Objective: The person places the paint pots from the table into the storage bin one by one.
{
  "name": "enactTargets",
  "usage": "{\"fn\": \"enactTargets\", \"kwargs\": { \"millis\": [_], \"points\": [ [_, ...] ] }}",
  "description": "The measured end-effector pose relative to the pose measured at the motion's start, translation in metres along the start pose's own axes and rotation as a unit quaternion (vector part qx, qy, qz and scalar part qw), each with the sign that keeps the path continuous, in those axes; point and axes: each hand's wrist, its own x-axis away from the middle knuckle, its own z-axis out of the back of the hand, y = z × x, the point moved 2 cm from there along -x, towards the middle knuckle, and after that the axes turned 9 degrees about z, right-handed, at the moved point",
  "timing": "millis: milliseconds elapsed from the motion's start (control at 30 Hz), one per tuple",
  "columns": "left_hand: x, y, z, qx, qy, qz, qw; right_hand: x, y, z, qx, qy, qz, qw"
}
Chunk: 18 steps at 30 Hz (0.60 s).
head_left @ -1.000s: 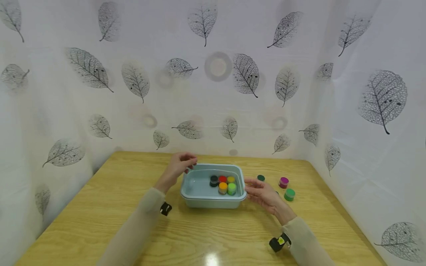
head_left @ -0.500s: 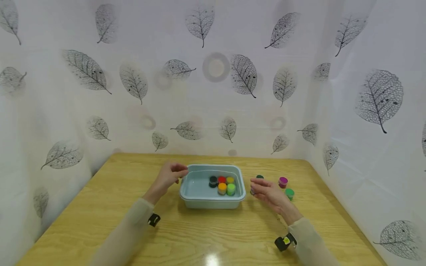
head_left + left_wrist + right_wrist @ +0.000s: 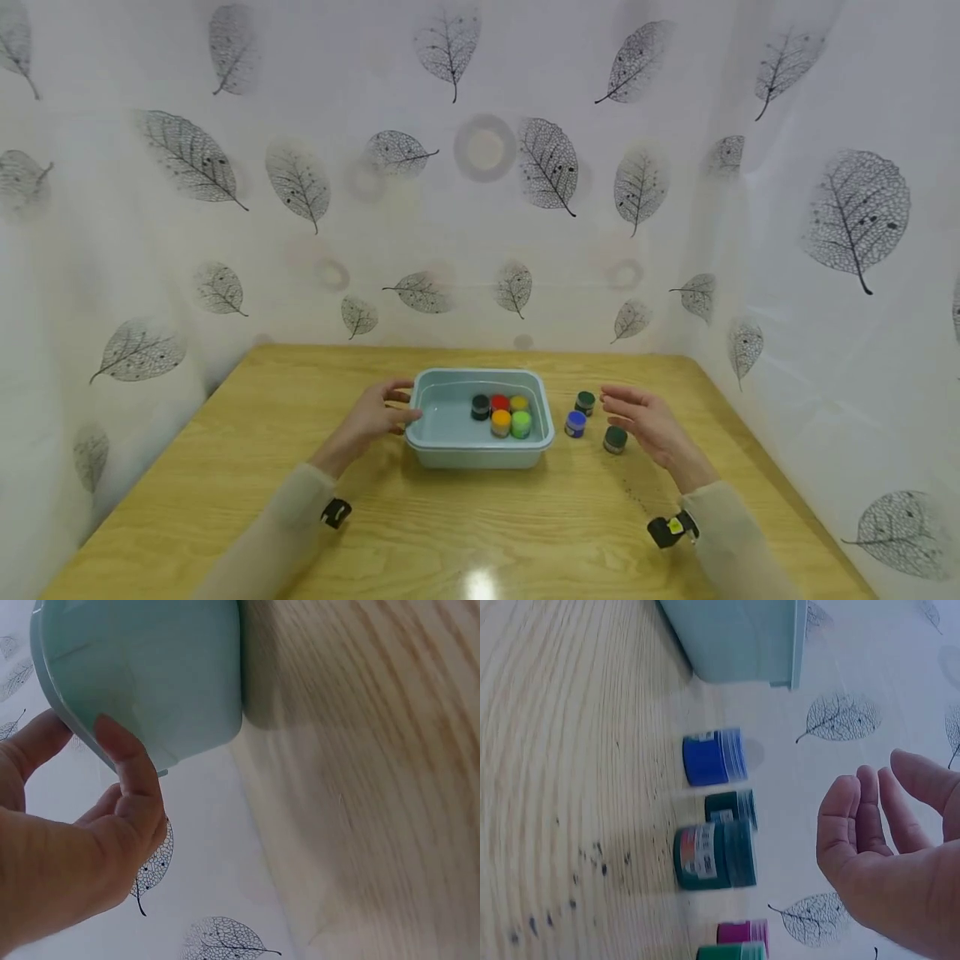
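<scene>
A pale blue-green plastic tub [image 3: 450, 458] stands mid-table with several paint jars inside: black [image 3: 481, 407], red [image 3: 499, 404], yellow [image 3: 519, 403], orange [image 3: 501, 423] and light green [image 3: 521, 425]. My left hand [image 3: 378, 411] is at its left rim, thumb and fingers on either side of the rim [image 3: 67, 712]. My right hand [image 3: 652, 425] hovers with loosely bent fingers and nothing in it, beside a blue jar [image 3: 575, 424] and two dark green jars [image 3: 615, 440]. A purple jar [image 3: 742, 932] and a green jar [image 3: 731, 952] show in the right wrist view; in the head view the hand hides them.
The wooden table [image 3: 480, 525] ends at the back against a white curtain [image 3: 480, 250] printed with leaves. Small dark specks [image 3: 570, 900] mark the wood near the jars.
My right hand has moved right, away from the tub, uncovering the blue and dark green jars and covering the purple and green ones. My left hand has come down to the tub's left rim.
</scene>
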Motion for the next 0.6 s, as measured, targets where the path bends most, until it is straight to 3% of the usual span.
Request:
{"fn": "enactTargets", "kwargs": {
  "millis": [367,600],
  "points": [
    [0.003,-0.008,0.0,0.037,-0.027,0.007,0.9989,0.004,0.006,0.031,0.115,-0.006,0.005,0.9933],
    [0.007,-0.008,-0.002,0.053,-0.04,0.006,0.9978,0.006,0.013,0.052,0.144,-0.018,0.036,0.9887]
  ]
}}
